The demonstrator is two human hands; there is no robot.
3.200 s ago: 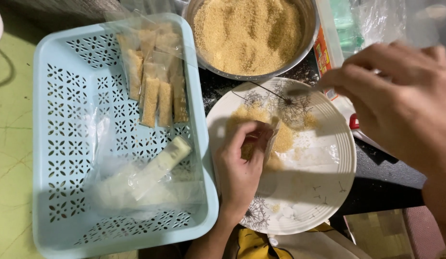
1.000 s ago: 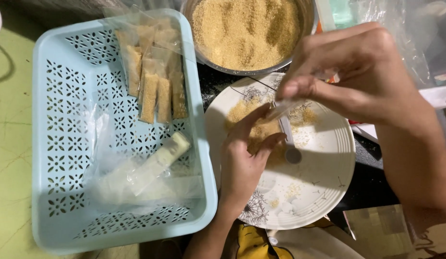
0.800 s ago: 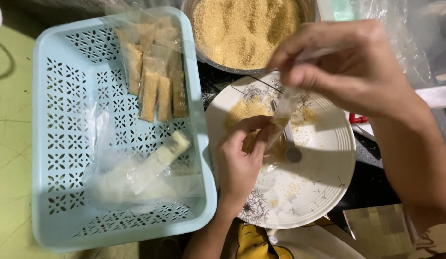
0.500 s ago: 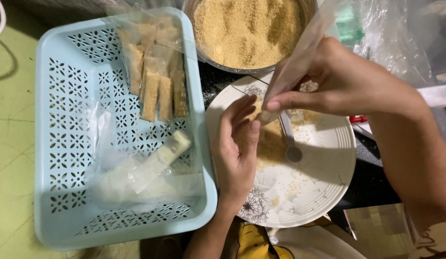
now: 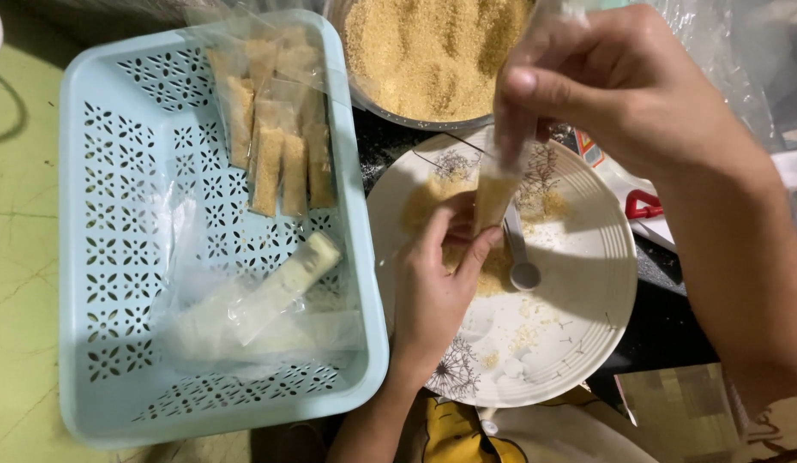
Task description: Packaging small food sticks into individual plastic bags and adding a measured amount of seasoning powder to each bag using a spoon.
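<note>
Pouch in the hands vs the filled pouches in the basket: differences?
The held pouch stands upright over the plate, crumbs only at its bottom; the basket pouches lie flat, filled along their length. Right hand pinches its top, left hand its bottom. Both are narrow clear plastic.

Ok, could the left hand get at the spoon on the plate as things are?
Probably yes: the spoon lies bare on the plate, just beside the left hand. But its fingers pinch the narrow filled bag, which the right hand holds above.
</note>
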